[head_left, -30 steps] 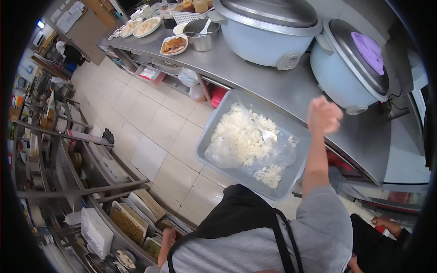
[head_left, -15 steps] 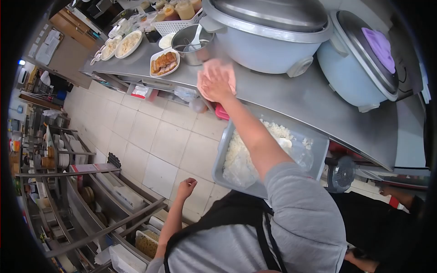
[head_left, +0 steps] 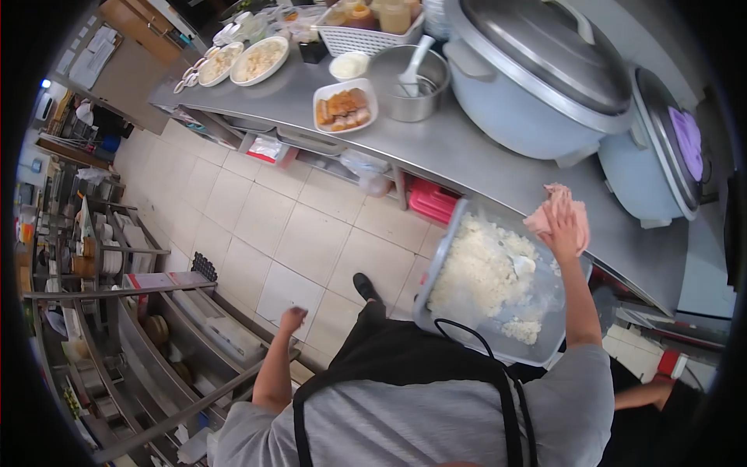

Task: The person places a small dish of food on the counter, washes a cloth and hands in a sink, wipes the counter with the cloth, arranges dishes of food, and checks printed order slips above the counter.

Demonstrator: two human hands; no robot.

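Note:
My right hand (head_left: 566,233) lies over a crumpled pink cloth (head_left: 554,198), fingers against it, at the front edge of the steel counter (head_left: 482,167). Just below that arm is a grey plastic tub (head_left: 426,307) of cooked white rice (head_left: 475,268), with a white scoop (head_left: 524,267) lying in the rice. Away from the counter, my left hand (head_left: 293,321) hangs over the tiled floor. Its fingers are curled in, and nothing shows in them.
Two large rice cookers (head_left: 517,117) (head_left: 642,167) stand along the back of the counter. Farther left are a metal pot (head_left: 424,105), a dish of sliced meat (head_left: 345,107) and plates of food (head_left: 259,61). Metal shelving (head_left: 179,311) is on my left. Another person's arm (head_left: 642,395) shows at lower right.
My right hand has slid the pink cloth rightward along the counter's front edge, from near the pot to beside the tub. The view has shifted, and more of the rice tub shows.

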